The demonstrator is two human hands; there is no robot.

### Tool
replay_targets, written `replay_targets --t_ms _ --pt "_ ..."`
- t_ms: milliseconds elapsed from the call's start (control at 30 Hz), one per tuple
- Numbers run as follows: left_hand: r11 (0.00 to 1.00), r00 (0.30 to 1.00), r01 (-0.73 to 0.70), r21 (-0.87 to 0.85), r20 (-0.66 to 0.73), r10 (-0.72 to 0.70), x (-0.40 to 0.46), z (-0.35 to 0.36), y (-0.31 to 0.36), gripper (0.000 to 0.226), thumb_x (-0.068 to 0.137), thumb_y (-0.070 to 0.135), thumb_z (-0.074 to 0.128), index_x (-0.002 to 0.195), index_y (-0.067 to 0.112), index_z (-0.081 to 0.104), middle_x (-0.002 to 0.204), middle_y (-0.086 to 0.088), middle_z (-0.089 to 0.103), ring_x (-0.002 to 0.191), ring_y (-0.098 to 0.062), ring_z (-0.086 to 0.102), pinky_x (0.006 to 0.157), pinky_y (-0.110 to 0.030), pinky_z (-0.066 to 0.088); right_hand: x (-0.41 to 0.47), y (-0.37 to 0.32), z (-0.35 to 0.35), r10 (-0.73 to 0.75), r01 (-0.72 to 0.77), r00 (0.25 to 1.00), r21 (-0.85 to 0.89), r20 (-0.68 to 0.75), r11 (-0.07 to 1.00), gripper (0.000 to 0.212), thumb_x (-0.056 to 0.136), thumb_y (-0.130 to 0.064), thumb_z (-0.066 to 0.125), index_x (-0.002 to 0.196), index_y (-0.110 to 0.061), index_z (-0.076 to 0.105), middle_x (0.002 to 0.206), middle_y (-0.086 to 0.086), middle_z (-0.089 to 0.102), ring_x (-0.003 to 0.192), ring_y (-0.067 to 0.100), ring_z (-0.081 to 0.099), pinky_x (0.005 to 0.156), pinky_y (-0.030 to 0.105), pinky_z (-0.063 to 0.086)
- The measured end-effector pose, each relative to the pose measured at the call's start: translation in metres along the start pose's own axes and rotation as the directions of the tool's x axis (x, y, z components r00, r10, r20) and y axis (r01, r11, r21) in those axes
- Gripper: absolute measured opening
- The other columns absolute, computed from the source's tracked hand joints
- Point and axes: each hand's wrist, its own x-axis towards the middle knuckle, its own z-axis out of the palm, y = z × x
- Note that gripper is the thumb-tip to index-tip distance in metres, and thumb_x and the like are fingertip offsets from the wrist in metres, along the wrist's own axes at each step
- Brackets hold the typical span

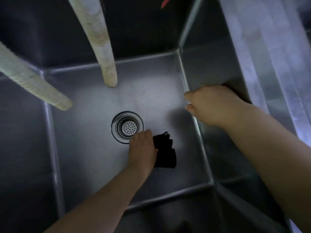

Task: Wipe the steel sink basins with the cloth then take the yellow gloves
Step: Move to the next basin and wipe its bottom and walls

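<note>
I look straight down into a deep steel sink basin (94, 165) with a round perforated drain strainer (127, 127) in its floor. My left hand (143, 150) is down on the basin floor just right of and below the drain. It holds a crumpled black cloth (167, 153), which sticks out to the right from under the hand and lies against the steel. My right hand (215, 105) is higher up on the right, with its fingers curled over the top edge of the basin's right wall (218, 148). No yellow gloves are in view.
Two pale ribbed hoses hang into the basin: one (99, 39) ends above the back of the floor, the other (33, 81) comes in from the left. A flat steel ledge (276, 64) runs along the right. A small red object (165, 1) shows at the top.
</note>
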Motion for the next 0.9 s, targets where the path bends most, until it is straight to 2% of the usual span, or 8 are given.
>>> replay_targets --t_ms 100,200,300,433,533,667,800,900 --pt "0.995 0.995 -0.087 0.056 0.060 0.083 0.012 -0.002 0.001 0.020 0.082 0.026 0.059 0.100 0.018 0.058 0.108 -0.002 0.057 0.105 -0.022 0.044 0.084 -0.030 0.030 0.002 0.000 0.000 0.020 -0.020 1.000 0.034 0.013 0.999 0.016 0.095 -0.029 0.038 0.087 -0.017 0.044 0.077 0.002 0.047 0.078 0.026 0.048 0.057 0.032 0.029" --pt "0.988 0.993 -0.110 -0.107 0.033 0.114 0.023 -0.014 -0.002 0.025 0.084 0.019 0.055 0.108 0.014 0.058 0.109 -0.006 0.057 0.102 -0.025 0.050 0.079 -0.031 0.040 0.003 0.000 -0.001 0.016 -0.016 1.000 0.031 -0.007 0.999 0.015 0.095 -0.029 0.038 0.088 -0.017 0.045 0.075 0.002 0.046 0.077 0.025 0.046 0.057 0.032 0.030" --pt "0.984 0.979 -0.159 -0.084 -0.140 0.146 0.032 -0.049 0.001 0.021 0.087 0.019 0.054 0.105 0.009 0.053 0.091 -0.010 0.065 0.076 -0.032 0.062 0.056 -0.031 0.038 0.002 0.001 0.000 0.012 -0.012 1.000 0.055 -0.003 0.998 0.016 0.096 -0.030 0.038 0.090 -0.017 0.044 0.075 0.001 0.044 0.074 0.023 0.044 0.057 0.032 0.031" --pt "0.935 0.834 -0.354 0.024 -0.444 0.328 0.041 -0.090 0.014 0.013 0.077 0.015 0.063 0.083 0.004 0.059 0.064 -0.010 0.061 0.047 -0.030 0.054 0.041 -0.027 0.036 0.002 0.001 0.001 0.021 -0.020 1.000 0.053 -0.021 0.998 0.021 0.096 -0.033 0.038 0.099 -0.016 0.051 0.083 0.004 0.053 0.073 0.021 0.043 0.059 0.032 0.032" --pt "0.900 0.788 -0.426 0.096 -0.448 0.421 0.034 -0.094 0.025 0.009 0.071 0.011 0.054 0.077 0.007 0.060 0.064 -0.009 0.058 0.049 -0.028 0.053 0.041 -0.028 0.035 0.000 -0.002 -0.002 -0.003 0.004 0.996 0.009 -0.084 1.000 0.026 0.096 -0.032 0.040 0.111 -0.018 0.055 0.090 0.006 0.059 0.078 0.024 0.049 0.061 0.030 0.034" --pt "0.909 0.904 -0.417 -0.032 -0.121 0.410 0.016 -0.063 0.028 0.023 0.079 0.027 0.065 0.097 0.012 0.066 0.091 -0.007 0.065 0.077 -0.030 0.062 0.060 -0.035 0.049 -0.014 -0.004 -0.021 -0.165 0.142 0.958 -0.112 -0.235 0.984 0.026 0.095 -0.030 0.037 0.106 -0.020 0.058 0.095 0.000 0.063 0.097 0.022 0.055 0.067 0.030 0.038" --pt "0.905 0.907 -0.412 -0.107 -0.146 0.396 0.016 -0.038 0.021 0.022 0.084 0.009 0.064 0.105 0.005 0.069 0.101 -0.015 0.067 0.089 -0.032 0.064 0.070 -0.037 0.054 -0.014 0.033 -0.065 -0.291 0.211 0.904 -0.264 -0.315 0.941 0.035 0.089 -0.028 0.040 0.103 -0.015 0.069 0.090 0.007 0.070 0.092 0.030 0.058 0.093 0.041 0.038" --pt "0.934 0.942 -0.333 -0.133 -0.089 0.323 0.039 -0.020 0.024 0.044 0.099 0.017 0.041 0.142 0.010 0.037 0.149 -0.009 0.035 0.135 -0.023 0.032 0.110 -0.031 0.027 -0.008 0.072 -0.086 -0.362 0.266 0.903 -0.361 -0.231 0.894 0.039 0.087 -0.031 0.039 0.099 -0.015 0.073 0.090 0.007 0.071 0.095 0.029 0.060 0.107 0.043 0.029"
